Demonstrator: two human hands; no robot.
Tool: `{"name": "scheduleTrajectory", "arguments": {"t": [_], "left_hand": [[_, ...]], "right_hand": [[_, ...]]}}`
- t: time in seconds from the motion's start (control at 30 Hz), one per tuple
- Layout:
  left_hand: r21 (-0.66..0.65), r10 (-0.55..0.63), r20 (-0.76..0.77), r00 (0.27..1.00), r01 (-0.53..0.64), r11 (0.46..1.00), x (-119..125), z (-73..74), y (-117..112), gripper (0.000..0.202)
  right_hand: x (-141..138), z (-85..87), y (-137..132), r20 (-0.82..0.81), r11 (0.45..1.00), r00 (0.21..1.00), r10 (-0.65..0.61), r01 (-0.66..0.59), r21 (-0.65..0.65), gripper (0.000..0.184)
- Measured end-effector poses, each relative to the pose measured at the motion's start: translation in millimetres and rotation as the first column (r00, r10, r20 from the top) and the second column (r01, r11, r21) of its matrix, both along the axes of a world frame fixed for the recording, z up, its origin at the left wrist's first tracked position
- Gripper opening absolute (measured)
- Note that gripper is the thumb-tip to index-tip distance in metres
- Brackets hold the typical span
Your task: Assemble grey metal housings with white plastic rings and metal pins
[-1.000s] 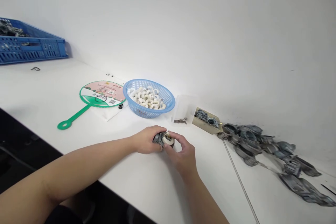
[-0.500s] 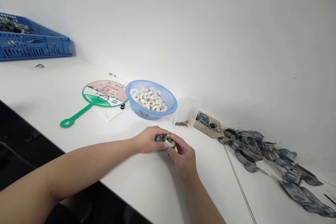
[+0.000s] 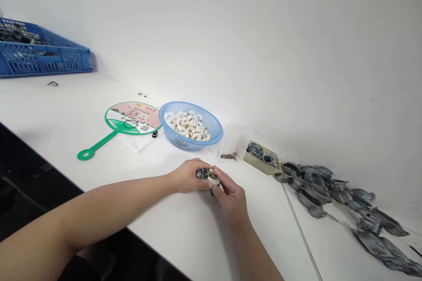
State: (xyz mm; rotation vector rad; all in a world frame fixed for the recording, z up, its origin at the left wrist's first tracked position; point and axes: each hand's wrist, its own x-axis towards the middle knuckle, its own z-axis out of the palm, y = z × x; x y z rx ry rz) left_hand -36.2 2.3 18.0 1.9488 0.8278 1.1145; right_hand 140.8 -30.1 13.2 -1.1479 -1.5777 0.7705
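Both hands meet low over the white table around one small assembly. My left hand [image 3: 187, 176] is closed on a dark grey metal part [image 3: 201, 174], gripping it from the left. From the right, my right hand [image 3: 232, 196] pinches a cream-white ring [image 3: 214, 180] that sits against the metal part. A small brass-coloured spot shows between them. My fingers cover much of both pieces, so how far the ring is seated cannot be seen. Beyond the hands stands a light blue basket [image 3: 206, 141] holding many similar white rings [image 3: 187, 125].
A clear plastic box [image 3: 234, 138] with small metal pins and a tan box [image 3: 259, 164] of metal parts stand behind my hands. Grey metal castings [image 3: 316, 189] lie in a heap rightward. A green-handled fan [image 3: 133, 116] and a blue crate [image 3: 49, 59] are leftward.
The view has shifted very slightly. My hands keep their hold on the metal part and white ring, with almost no visible movement.
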Motion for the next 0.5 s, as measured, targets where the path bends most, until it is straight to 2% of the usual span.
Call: {"name": "scheduleTrajectory", "arguments": {"t": [0.27, 0.4, 0.5], "left_hand": [[-0.067, 0.003, 0.051, 0.999, 0.000, 0.998, 0.2, -1.4, -0.1, 0.038], [-0.101, 0.046, 0.054, 0.997, -0.040, 0.994, 1.3, -1.1, -1.0, 0.040], [-0.116, 0.033, 0.056, 0.998, -0.027, 0.993, 1.3, -1.0, -1.2, 0.041]], "right_hand": [[0.4, 4.0, -1.7, 0.001, 0.995, 0.999, 0.052, -0.052, -0.086, 0.042], [0.4, 5.2, -3.1, 0.028, 0.997, 0.997, 0.065, -0.064, -0.050, 0.042], [0.2, 5.0, -3.5, 0.033, 0.998, 0.998, 0.060, -0.060, -0.020, 0.041]]}}
